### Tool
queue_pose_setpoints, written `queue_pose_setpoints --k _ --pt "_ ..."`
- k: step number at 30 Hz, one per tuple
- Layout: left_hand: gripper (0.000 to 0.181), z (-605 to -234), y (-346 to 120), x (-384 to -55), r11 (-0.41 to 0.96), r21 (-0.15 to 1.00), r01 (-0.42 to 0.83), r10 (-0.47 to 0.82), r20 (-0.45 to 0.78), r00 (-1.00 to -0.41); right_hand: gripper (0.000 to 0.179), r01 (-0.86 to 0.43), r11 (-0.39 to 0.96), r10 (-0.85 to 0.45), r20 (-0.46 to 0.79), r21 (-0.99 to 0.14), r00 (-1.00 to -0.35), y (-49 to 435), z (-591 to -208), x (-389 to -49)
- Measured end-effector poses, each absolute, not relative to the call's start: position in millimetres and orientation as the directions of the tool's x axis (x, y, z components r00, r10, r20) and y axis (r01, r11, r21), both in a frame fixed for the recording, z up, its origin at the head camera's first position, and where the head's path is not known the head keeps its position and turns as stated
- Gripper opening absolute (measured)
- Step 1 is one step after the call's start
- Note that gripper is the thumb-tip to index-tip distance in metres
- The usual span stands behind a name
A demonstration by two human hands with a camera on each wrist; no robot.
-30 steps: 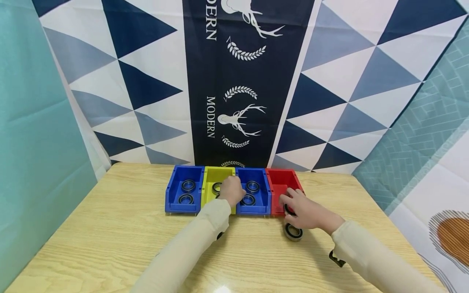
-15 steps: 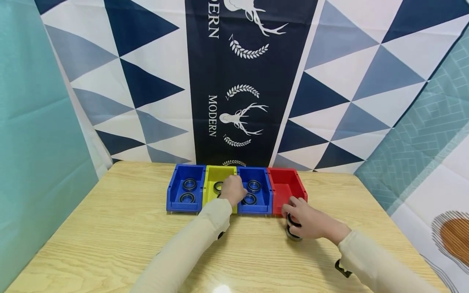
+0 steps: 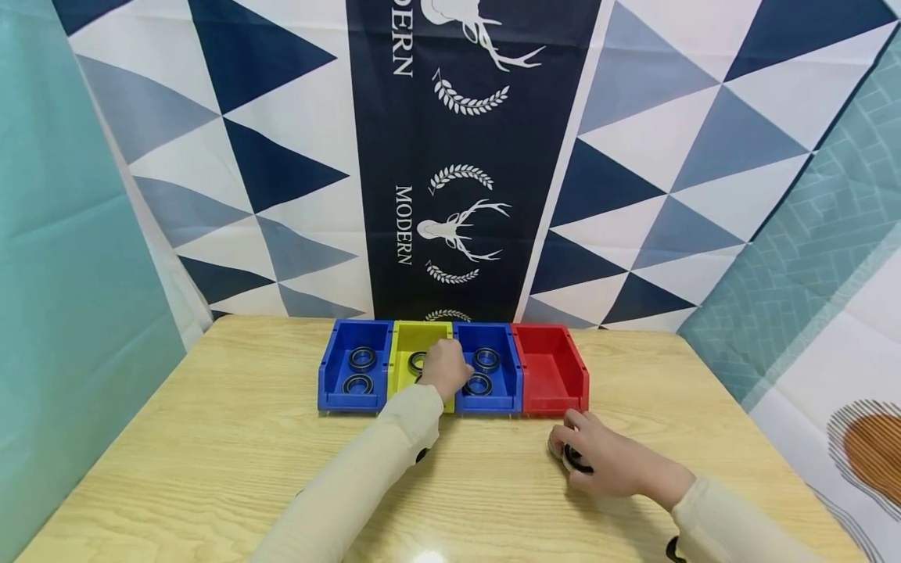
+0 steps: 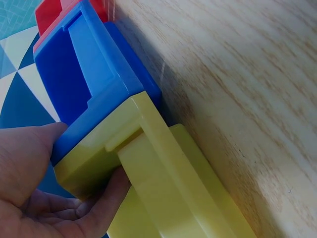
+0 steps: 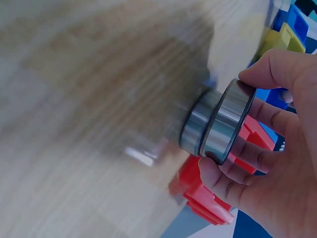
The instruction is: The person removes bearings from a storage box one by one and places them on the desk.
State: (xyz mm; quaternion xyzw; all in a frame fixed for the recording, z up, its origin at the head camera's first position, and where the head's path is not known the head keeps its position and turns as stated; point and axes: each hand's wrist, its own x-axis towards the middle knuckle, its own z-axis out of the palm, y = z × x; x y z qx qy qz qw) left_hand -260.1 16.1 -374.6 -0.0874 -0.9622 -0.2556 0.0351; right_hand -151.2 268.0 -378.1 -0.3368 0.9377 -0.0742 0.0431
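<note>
My left hand (image 3: 445,367) holds the adjoining walls of the yellow bin (image 3: 422,332) and the right blue bin (image 3: 493,403). The left wrist view shows its thumb on the blue side and a finger inside the yellow bin. Between thumb and fingers, my right hand (image 3: 608,457) grips a ball bearing (image 5: 229,119) by its rim. Another bearing (image 5: 198,121) lies right against it, beneath it at the table. Both are in front of the red bin (image 3: 552,405), partly hidden by the fingers in the head view.
The left blue bin (image 3: 352,399) ends the row of joined bins. Two bearings lie in each blue bin; one bearing (image 3: 411,363) shows in the yellow bin, partly behind the left hand. A patterned cloth (image 3: 303,176) hangs behind the wooden table (image 3: 232,438).
My right hand has drawn back from the red bin's front edge toward me, bringing its bearing onto the one on the table. The left hand keeps its place.
</note>
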Motion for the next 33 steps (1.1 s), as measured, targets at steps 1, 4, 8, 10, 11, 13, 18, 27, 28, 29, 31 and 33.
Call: queue_pose_setpoints --k 1,4,8,10,11,13,18,27,28,29,31,33 --pt "0.041 -374 16 -260 0.855 0.485 0.184 0.149 0.111 -0.983 0.025 -0.62 0.765 -0.634 -0.04 -0.174 -0.772 269 -378 -149" --pt "0.036 -374 16 -261 0.86 0.478 0.179 0.142 0.112 -0.984 0.026 -0.608 0.772 -0.625 -0.054 -0.185 -0.779 269 -379 -144" --pt "0.024 -372 16 -262 0.865 0.475 0.165 0.127 0.11 -0.986 0.027 -0.609 0.773 -0.625 -0.043 -0.181 -0.78 269 -380 -137" --pt "0.02 -371 16 -263 0.863 0.479 0.159 0.123 0.104 -0.987 0.027 -0.607 0.773 -0.624 -0.045 -0.185 -0.78 268 -381 -134" --pt "0.02 -371 16 -263 0.864 0.479 0.158 0.123 0.104 -0.987 0.027 -0.605 0.773 -0.623 -0.049 -0.192 -0.781 268 -381 -132" --pt "0.02 -371 17 -263 0.865 0.477 0.158 0.123 0.104 -0.987 0.026 -0.602 0.772 -0.624 -0.058 -0.204 -0.779 267 -382 -129" --pt "0.027 -372 17 -262 0.87 0.465 0.167 0.124 0.123 -0.985 0.025 -0.612 0.757 -0.637 -0.047 -0.229 -0.77 267 -385 -123" --pt "0.03 -372 17 -259 0.858 0.485 0.166 0.121 0.124 -0.985 0.027 -0.6 0.763 -0.623 -0.025 -0.239 -0.782 269 -393 -117" --pt "0.031 -372 17 -259 0.855 0.493 0.164 0.119 0.121 -0.986 0.027 -0.604 0.762 -0.624 -0.018 -0.234 -0.781 268 -393 -117" --pt "0.033 -372 17 -258 0.851 0.5 0.161 0.117 0.118 -0.986 0.027 -0.608 0.761 -0.626 -0.011 -0.227 -0.78 268 -394 -117" --pt "0.037 -372 17 -257 0.843 0.514 0.16 0.117 0.117 -0.986 0.026 -0.618 0.757 -0.631 0.006 -0.212 -0.776 269 -395 -116" --pt "0.042 -374 16 -257 0.83 0.534 0.162 0.121 0.11 -0.986 0.026 -0.629 0.753 -0.638 0.021 -0.194 -0.77 269 -395 -116"
